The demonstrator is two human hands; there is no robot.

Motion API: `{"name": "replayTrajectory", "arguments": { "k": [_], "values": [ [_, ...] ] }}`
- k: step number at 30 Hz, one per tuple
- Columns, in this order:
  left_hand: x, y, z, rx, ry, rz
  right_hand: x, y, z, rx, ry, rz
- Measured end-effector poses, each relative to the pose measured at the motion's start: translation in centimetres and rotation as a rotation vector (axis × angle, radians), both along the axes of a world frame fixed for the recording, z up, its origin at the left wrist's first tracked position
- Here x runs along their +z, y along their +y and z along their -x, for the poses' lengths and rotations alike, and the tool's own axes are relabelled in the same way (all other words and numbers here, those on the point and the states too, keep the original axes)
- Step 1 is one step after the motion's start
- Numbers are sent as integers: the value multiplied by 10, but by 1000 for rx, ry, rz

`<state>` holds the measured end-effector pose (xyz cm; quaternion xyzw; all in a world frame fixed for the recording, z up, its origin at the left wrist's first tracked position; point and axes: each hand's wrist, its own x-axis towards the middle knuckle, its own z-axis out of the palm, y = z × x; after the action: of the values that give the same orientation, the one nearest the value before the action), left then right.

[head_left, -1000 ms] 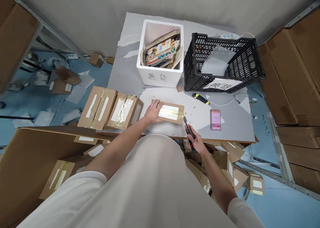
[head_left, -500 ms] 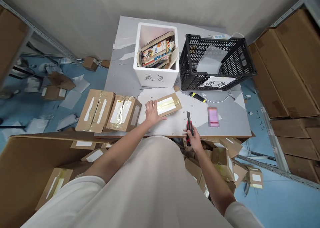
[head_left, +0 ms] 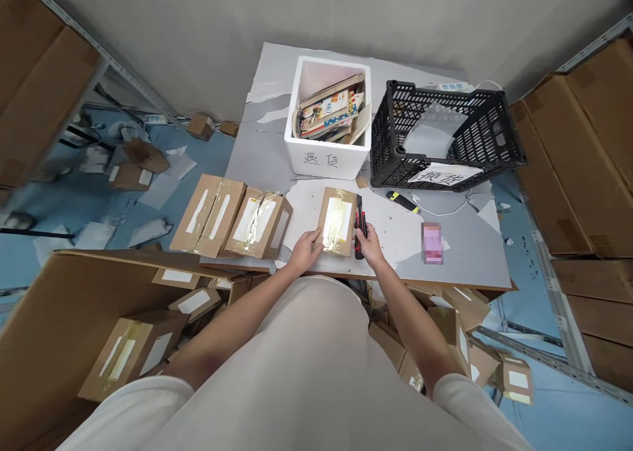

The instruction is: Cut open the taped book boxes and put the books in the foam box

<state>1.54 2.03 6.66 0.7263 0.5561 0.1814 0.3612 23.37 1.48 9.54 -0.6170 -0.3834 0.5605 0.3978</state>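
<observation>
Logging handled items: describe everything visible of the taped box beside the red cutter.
The box looks like brown cardboard, oblong, closed, a white label on top under shiny, yellowish lengthwise tape. It appears to lie on the table, short end nearest, before the white foam box. The left grip touches its near left corner; the right grip holds the cutter along its right edge, contact unclear.

On the front of the white foam box (head_left: 321, 171) I make out two handwritten Chinese characters, seemingly 退货. The paper sign (head_left: 445, 174) on the black crate (head_left: 392, 154) carries two more, seemingly 换货. The book covers (head_left: 324, 110) bear print too small for me to read, as does the small carton's (head_left: 332, 196) taped white label (head_left: 338, 219).
</observation>
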Motion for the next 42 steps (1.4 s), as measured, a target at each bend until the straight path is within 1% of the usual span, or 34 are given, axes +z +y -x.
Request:
{"name": "replayTrajectory", "arguments": {
  "k": [2,4,6,10,12,14,16,18,20,22,23,26,27,28,29,30,31,33,35,36,38,42],
  "values": [
    [3,7,0,10,11,-21,-3,-9,0,-104,-17,-13],
    [8,25,-3,2,34,-75,-7,-25,-1,-193,-4,23],
    [14,56,-9,-31,68,-134,-13,-46,0,-244,84,95],
    [21,131,-26,-115,138,-208,-20,-84,8,-302,396,276],
    [21,160,-35,-241,156,-164,-20,-91,14,-299,508,354],
    [20,174,-40,-314,180,-115,-19,-88,17,-297,560,368],
    [20,173,-40,-282,209,-100,-18,-80,15,-304,556,332],
    [21,161,-35,-163,244,-101,-18,-69,5,-320,506,270],
    [23,140,-25,7,287,-86,-20,-56,-10,-346,442,191],
    [25,112,-14,174,337,-43,-22,-39,-27,-380,374,108],
    [25,97,-9,232,362,-8,-24,-29,-34,-386,339,75],
    [22,54,3,326,391,119,-28,0,-51,-338,250,33],
    [20,43,4,352,380,126,-29,8,-54,-309,239,32],
    [19,36,5,373,362,99,-29,15,-57,-282,235,29],
    [18,32,5,376,344,38,-29,18,-59,-260,232,24],
    [18,32,3,347,330,-46,-29,20,-62,-245,221,16],
    [18,35,2,276,324,-131,-27,19,-65,-230,192,9],
    [20,47,-2,34,340,-245,-24,10,-73,-183,79,19],
    [23,60,-7,-218,381,-255,-19,-5,-83,-98,-41,62],
    [24,66,-9,-301,405,-240,-17,-13,-87,-50,-78,89],
    [24,73,-12,-375,450,-209,-15,-27,-92,30,-99,134],
    [22,73,-16,-381,497,-199,-13,-41,-91,87,-35,184]
  ]
}}
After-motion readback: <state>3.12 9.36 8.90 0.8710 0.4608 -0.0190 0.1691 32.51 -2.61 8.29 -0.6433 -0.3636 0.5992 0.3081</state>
